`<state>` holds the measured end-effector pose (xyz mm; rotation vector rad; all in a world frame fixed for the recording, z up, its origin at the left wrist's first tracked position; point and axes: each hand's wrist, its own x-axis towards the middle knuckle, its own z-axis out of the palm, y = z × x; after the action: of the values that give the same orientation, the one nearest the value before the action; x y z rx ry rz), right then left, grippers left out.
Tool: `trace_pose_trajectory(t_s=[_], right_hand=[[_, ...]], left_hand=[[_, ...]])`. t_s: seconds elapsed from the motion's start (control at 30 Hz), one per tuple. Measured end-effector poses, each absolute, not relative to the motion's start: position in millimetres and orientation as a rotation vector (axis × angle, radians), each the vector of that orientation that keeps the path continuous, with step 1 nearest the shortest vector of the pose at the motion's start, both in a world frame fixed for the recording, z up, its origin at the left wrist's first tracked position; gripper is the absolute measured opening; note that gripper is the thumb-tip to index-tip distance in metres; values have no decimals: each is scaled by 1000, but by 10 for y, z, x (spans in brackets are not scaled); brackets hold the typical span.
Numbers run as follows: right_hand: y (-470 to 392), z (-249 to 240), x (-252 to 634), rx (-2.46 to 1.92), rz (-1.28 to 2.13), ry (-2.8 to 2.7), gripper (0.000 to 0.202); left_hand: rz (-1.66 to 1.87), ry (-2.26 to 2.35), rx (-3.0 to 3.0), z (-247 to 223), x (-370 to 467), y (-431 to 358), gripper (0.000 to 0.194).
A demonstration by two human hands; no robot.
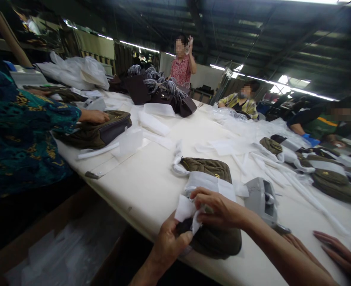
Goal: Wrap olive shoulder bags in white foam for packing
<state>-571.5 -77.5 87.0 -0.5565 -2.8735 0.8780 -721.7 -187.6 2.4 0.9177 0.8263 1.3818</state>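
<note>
Olive cloth covers the bag (218,243) at the table's (145,182) near edge; white paper (185,208) at its near side looks loose, unfinished. The left hand (168,240), its forearm rising from below, pinches there between thumb and fingers; the right hand (215,208), fingers bent, reaches over and pinches the paper. Farther along, a white band (208,182) already crosses the bag; beyond stand dark brown bags (137,89).

Gold lettering (217,175) on the olive bag (218,240) is too blurred to read.
</note>
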Motion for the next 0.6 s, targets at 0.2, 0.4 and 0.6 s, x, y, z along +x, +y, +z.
trace_pose_trajectory(t_s=[0.2,0.4,0.6], right_hand=[[-688,764,-5722,-648,1041,-2857,18],[-678,674,-5737,-835,1306,-2738,33],[-574,605,-5789,-871,1858,-2573,41]], left_hand=[[1422,1077,853,-70,-7102,-1870,42],[1416,1112,820,-158,-7132,-1863,34],[1426,1166,883,-201,-7152,-1868,31]])
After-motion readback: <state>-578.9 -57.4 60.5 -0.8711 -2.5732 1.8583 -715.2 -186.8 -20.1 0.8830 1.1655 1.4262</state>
